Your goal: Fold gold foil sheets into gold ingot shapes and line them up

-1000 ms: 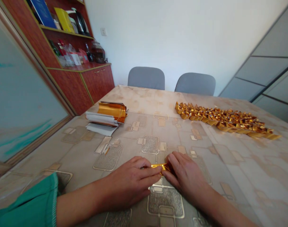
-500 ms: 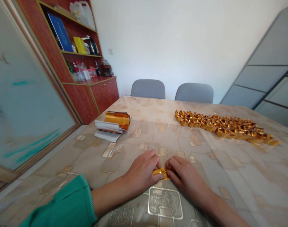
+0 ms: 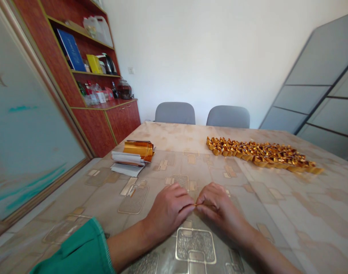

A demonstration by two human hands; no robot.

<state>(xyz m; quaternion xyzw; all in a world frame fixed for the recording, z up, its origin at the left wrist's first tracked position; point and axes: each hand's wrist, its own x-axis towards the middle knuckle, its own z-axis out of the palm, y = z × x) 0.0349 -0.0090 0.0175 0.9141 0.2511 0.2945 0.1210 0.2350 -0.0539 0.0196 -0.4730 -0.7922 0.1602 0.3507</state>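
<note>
The left hand (image 3: 168, 210) and right hand (image 3: 219, 203) are together, fingertips clamped on a thin gold foil piece (image 3: 198, 204), mostly hidden between them, over the worktop (image 3: 313, 224). Well beyond the hands and to the right lies a long band of folded gold nuggets (image 3: 262, 156), which looks like a large share of the work done. Beyond the hands to the left, a stack of gold foil strips (image 3: 138, 149) sits with white paper sheets (image 3: 127, 169) and appears to be what is left.
</note>
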